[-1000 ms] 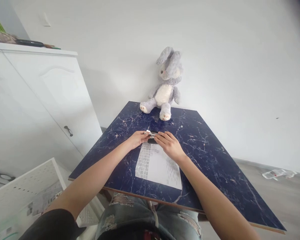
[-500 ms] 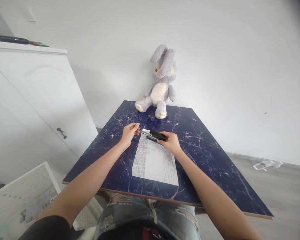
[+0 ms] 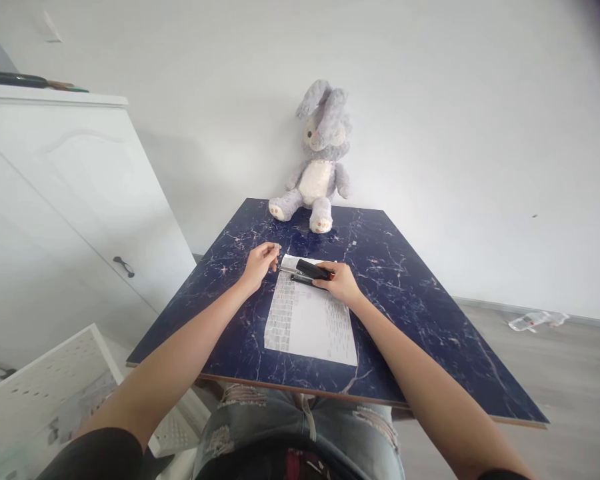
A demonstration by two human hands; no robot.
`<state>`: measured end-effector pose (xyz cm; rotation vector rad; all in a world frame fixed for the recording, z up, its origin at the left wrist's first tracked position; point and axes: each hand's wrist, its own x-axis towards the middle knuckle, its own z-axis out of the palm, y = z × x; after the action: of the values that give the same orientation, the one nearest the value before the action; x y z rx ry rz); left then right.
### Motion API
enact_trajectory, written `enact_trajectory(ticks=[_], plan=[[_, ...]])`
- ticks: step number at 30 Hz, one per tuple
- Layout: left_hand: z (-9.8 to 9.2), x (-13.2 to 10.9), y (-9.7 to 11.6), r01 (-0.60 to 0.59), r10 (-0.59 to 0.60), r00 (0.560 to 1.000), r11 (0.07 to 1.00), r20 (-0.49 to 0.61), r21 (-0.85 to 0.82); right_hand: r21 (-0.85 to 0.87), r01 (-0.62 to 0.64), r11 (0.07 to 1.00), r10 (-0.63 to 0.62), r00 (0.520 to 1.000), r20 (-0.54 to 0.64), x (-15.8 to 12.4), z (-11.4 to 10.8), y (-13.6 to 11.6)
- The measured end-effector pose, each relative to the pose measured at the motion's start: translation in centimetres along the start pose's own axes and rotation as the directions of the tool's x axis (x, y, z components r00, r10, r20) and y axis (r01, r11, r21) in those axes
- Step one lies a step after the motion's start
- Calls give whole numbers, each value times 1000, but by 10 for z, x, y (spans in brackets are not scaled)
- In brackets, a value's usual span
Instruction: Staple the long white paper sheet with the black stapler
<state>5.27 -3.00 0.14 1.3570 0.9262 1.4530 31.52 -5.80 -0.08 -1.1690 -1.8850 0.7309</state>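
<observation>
My right hand [image 3: 341, 283] is closed round the back end of a black stapler [image 3: 311, 269], held over the upper part of a printed sheet of paper [image 3: 310, 320]. The stapler points left, and a thin metal part sticks out of its front between the black top arm and the base. Just left of that metal part is my left hand [image 3: 260, 265], thumb and fingers pinched together. Whatever it may hold is too small or hidden to name. The paper lies flat on the blue marbled table [image 3: 405, 320].
A grey plush rabbit [image 3: 320, 163] sits at the table's far edge against the wall. On the left stand a white cabinet [image 3: 95, 173] and a white perforated basket [image 3: 35, 393]. Clear plastic packaging [image 3: 533, 321] lies on the floor at right.
The stapler and my right hand have shifted slightly left. My left hand stays pinched by the stapler's front. The camera view has moved a little.
</observation>
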Motion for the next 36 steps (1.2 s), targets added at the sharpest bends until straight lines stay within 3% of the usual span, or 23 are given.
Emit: enact_trajectory(ticks=[7, 18, 22, 25, 28, 30, 32, 36], plan=[[-1, -1, 1, 7, -9, 1000, 993, 12, 118, -5, 13, 1000, -13, 1000, 23, 0, 3, 4], [1, -2, -1, 10, -12, 1000, 989, 16, 150, -64, 39, 997, -37, 999, 38, -1, 1, -5], [1, -1, -5, 1, -8, 999, 988, 40, 152, -56, 68, 996, -66, 997, 38, 2, -10, -7], [1, 1, -7, 15, -19, 999, 993, 40, 114, -219, -53, 974, 16, 986, -166, 17, -34, 9], [1, 3, -8, 37, -37, 999, 998, -4, 52, -522, -235, 820, 84, 951, -296, 43, -64, 37], [1, 4, -8, 46, -45, 998, 999, -35, 22, -623, -240, 745, 84, 959, -271, 62, -79, 55], [1, 4, -8, 55, -55, 997, 998, -48, 8, -646, -208, 734, 90, 973, -211, 78, -86, 68], [0, 2, -7, 29, -28, 999, 999, -25, 38, -650, -165, 742, 133, 986, -99, 102, -73, 78]])
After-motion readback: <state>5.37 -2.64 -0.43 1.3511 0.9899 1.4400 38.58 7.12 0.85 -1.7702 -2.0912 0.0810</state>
